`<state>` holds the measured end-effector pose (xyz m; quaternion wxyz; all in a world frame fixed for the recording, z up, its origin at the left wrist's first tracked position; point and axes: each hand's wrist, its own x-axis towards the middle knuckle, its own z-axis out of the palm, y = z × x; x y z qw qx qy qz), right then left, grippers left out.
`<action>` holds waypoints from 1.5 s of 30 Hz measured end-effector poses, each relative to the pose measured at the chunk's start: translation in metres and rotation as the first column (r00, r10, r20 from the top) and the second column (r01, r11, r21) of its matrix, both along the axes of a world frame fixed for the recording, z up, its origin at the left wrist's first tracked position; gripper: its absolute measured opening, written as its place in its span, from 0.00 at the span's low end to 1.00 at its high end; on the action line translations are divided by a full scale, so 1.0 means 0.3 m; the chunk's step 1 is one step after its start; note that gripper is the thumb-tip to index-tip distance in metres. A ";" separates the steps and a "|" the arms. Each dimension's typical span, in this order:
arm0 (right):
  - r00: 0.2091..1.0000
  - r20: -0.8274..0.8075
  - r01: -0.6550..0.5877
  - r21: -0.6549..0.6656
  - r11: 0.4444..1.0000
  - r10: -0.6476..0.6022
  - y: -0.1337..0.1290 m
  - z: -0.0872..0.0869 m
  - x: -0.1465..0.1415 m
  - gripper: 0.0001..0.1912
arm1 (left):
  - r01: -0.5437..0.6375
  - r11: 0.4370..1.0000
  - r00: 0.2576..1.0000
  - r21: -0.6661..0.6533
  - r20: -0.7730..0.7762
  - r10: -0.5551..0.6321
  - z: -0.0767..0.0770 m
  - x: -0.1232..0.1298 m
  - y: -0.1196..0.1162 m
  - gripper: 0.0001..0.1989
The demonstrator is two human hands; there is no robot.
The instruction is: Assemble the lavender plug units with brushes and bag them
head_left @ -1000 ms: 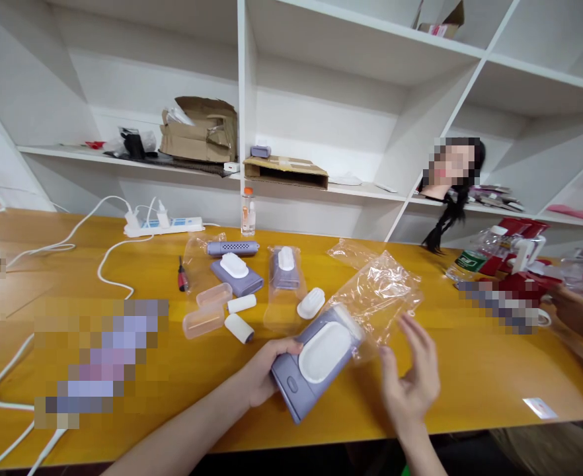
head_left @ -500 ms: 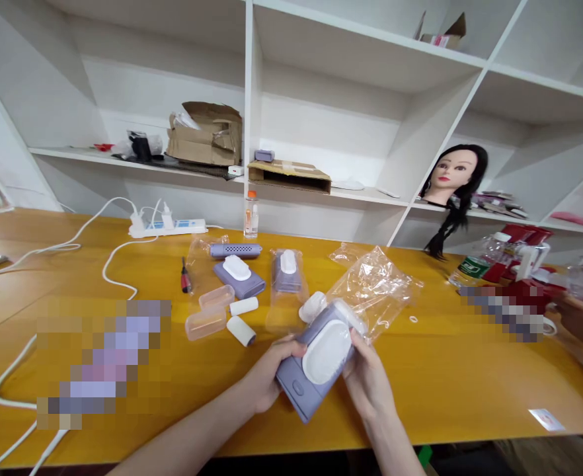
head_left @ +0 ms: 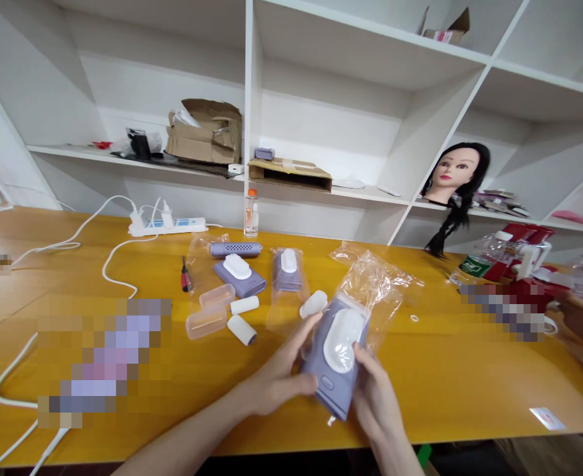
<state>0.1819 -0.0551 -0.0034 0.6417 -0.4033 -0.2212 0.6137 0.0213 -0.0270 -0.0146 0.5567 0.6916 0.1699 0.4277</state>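
Both hands hold a flat purple device (head_left: 332, 396) with a raised white oval piece (head_left: 342, 340) and a small oval button on its face, tilted over the table. My left hand (head_left: 276, 373) grips its left edge, thumb low near the button, fingers reaching up the side. On the right edge is my right hand (head_left: 377, 390), its thumb against the white oval. A crinkled clear plastic bag (head_left: 375, 281) lies behind and around the device's far end; whether the device sits inside it I cannot tell. Left of that end rests a white oval piece (head_left: 314, 304).
Beyond lie two similar purple devices (head_left: 249, 284) (head_left: 288, 277), a perforated purple cylinder (head_left: 235, 249), clear pinkish cases (head_left: 206, 322), white rollers (head_left: 242, 329) and a red-black screwdriver (head_left: 185, 276). A power strip (head_left: 170, 227) stands behind. Another person's hand (head_left: 582, 324) is at far right.
The device has moved slightly right and turned more upright, with its far end now against the plastic bag. My left hand has shifted along the left edge, its fingers stretching farther up.
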 end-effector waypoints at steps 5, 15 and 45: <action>0.998 0.058 -0.011 -0.021 1.000 0.012 0.018 0.013 0.056 0.22 | -0.108 0.917 0.881 0.384 -0.391 0.268 -0.019 0.024 -0.003 0.51; 0.971 0.225 -0.077 -0.019 0.997 0.080 -0.103 -0.049 -0.012 0.34 | -0.169 0.801 0.888 0.574 -0.264 0.376 -0.047 0.047 0.012 0.40; 0.948 0.186 -0.248 -0.080 0.966 0.259 0.114 0.117 0.146 0.14 | -0.041 0.675 0.882 0.737 -0.290 0.370 -0.032 0.085 -0.017 0.43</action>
